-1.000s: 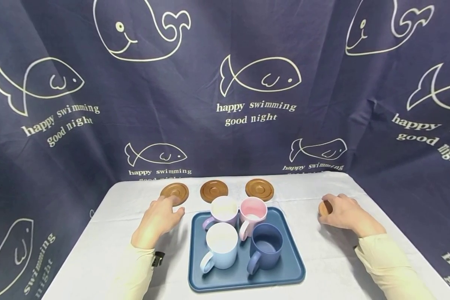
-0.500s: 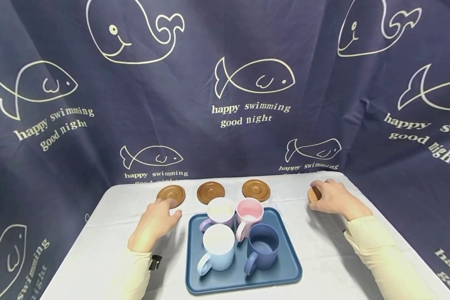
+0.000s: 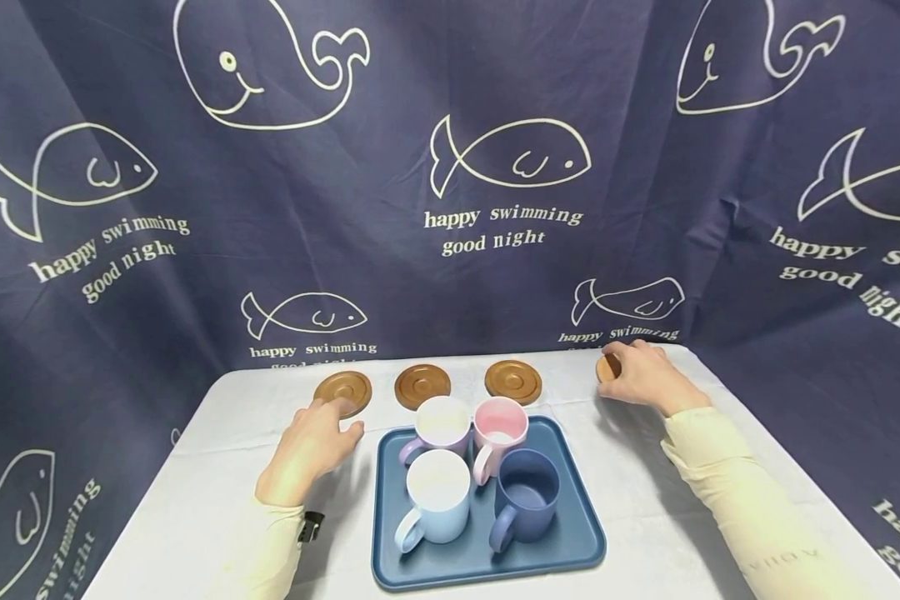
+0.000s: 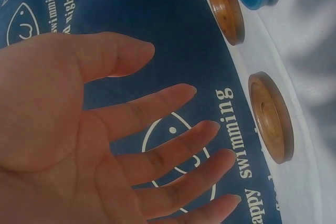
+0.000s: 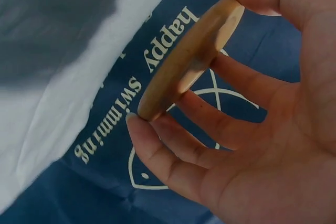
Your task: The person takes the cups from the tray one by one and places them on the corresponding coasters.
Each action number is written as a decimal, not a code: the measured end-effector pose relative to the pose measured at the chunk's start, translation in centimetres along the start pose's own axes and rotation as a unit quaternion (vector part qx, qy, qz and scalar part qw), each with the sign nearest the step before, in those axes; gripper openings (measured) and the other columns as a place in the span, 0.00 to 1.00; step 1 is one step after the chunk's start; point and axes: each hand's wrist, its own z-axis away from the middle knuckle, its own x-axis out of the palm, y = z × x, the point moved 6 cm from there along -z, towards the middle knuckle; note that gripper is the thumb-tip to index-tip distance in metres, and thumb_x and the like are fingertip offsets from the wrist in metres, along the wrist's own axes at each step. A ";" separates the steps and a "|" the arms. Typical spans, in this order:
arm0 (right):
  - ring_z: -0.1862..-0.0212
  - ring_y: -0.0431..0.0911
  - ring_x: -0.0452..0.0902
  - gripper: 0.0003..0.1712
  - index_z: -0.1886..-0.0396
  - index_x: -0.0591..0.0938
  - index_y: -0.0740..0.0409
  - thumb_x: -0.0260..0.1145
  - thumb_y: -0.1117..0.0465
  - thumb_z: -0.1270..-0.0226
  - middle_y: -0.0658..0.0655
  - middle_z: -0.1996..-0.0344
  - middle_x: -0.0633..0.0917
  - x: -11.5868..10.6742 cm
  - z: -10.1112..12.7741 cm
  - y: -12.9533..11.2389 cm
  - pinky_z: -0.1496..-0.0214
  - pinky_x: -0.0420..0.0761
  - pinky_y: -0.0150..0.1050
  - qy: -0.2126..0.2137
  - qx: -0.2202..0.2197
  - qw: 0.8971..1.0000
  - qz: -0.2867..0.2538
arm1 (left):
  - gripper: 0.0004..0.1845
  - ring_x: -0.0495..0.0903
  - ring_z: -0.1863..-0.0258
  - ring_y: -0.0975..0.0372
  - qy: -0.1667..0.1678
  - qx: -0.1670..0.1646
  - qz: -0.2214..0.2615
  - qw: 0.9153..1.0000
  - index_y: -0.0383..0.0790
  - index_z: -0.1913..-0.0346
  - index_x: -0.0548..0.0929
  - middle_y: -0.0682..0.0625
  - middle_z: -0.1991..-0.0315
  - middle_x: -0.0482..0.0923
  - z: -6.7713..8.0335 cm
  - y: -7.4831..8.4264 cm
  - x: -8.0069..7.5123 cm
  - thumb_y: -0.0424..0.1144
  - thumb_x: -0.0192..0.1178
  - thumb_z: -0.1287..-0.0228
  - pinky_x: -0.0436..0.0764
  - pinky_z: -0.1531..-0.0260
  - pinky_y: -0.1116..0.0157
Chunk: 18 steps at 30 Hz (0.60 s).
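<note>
While three coasters (image 3: 422, 387) are lying flat in a row near the far edge of the desk (image 3: 195, 492), we are holding a fourth coaster (image 5: 181, 61) tilted in our right hand (image 3: 648, 379), beyond the row's right end, thumb and fingers (image 5: 170, 163) pinching its rim. Our left hand (image 3: 307, 450) is hovering by the leftmost coaster (image 3: 345, 388), fingers spread, gripping nothing. Between our hands, four mugs (image 3: 450, 504) are standing upright on a blue tray (image 3: 577, 537). We are judging three coasters as laid, one not yet down, and no mug is sitting on any.
</note>
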 end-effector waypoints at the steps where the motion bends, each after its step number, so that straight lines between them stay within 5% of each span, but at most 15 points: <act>1: 0.53 0.63 0.77 0.40 0.42 0.81 0.67 0.75 0.50 0.57 0.65 0.62 0.86 0.2 -0.3 0.0 0.49 0.72 0.62 -0.001 0.000 1.000 0.001 | 0.25 0.78 0.44 0.34 0.000 0.000 0.001 1.000 0.38 0.36 0.82 0.33 0.41 0.80 0.0 0.0 0.0 0.46 0.60 0.32 0.76 0.47 0.37; 18: 0.51 0.65 0.77 0.41 0.41 0.81 0.69 0.74 0.49 0.55 0.67 0.59 0.87 4.3 -3.3 1.4 0.48 0.70 0.64 -0.026 0.031 0.999 -0.004 | 0.24 0.78 0.45 0.34 0.006 0.004 0.003 1.000 0.38 0.37 0.83 0.33 0.43 0.80 0.0 0.1 0.1 0.45 0.60 0.32 0.76 0.47 0.37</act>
